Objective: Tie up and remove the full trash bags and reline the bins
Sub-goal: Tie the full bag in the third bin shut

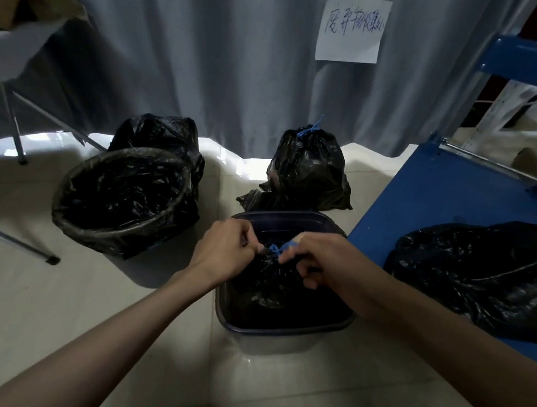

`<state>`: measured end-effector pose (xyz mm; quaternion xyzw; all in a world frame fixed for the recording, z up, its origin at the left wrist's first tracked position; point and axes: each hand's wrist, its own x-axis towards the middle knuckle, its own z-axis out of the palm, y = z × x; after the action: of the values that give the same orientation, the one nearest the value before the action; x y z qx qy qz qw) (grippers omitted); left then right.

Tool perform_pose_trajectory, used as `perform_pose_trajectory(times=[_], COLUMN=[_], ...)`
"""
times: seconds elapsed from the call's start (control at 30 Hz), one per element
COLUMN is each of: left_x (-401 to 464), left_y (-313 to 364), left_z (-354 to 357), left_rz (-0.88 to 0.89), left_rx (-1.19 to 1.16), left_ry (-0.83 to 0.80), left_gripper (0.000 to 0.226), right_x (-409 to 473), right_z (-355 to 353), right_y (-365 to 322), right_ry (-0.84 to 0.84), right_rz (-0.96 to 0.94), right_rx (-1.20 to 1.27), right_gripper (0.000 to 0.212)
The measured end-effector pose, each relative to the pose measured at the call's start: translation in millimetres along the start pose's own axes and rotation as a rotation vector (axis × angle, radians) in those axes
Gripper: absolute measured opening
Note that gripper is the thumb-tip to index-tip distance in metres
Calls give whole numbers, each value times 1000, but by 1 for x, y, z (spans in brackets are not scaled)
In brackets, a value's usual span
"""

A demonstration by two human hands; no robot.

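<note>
Black trash bag (268, 282) in square bin (285, 328): left hand (224, 252) and right hand (318, 257) pinch blue drawstring (276, 248), knotting. Tied bag (307, 173) already out; round bin (119, 201) relined; removal, relining remain.

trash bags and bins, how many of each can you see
Black trash bags: 5 (in the round bin, behind it, tied by the curtain, in the square bin, flat on the blue platform)
Bins: 2 (round, square)
Total: 7

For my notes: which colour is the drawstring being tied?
Blue drawstring, seen in the head view.
</note>
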<state>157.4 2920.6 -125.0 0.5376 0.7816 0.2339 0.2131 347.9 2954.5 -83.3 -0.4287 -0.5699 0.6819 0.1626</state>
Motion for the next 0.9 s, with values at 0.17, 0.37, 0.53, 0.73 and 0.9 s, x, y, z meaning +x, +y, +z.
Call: perform_pose_trajectory(times=[0.17, 0.37, 0.53, 0.73, 0.9], left_x=[-1, -2, -1, 4, 4], left_y=[1, 1, 1, -4, 0], left_z=[1, 1, -2, -7, -22], left_rz=[-9, 4, 14, 3, 93], left_rx=[41, 55, 49, -13, -99], left_ry=[-11, -7, 11, -34, -117], left_gripper=[15, 14, 13, 16, 22], right_x=[-5, -8, -6, 1, 12], right_z=[-2, -2, -7, -14, -13], right_y=[6, 2, -2, 3, 5], right_ry=[-95, -173, -185, -7, 42], right_rz=[41, 41, 38, -74, -156], right_rx=[-187, -362, -385, -182, 60], right_gripper=[22, 20, 20, 19, 23])
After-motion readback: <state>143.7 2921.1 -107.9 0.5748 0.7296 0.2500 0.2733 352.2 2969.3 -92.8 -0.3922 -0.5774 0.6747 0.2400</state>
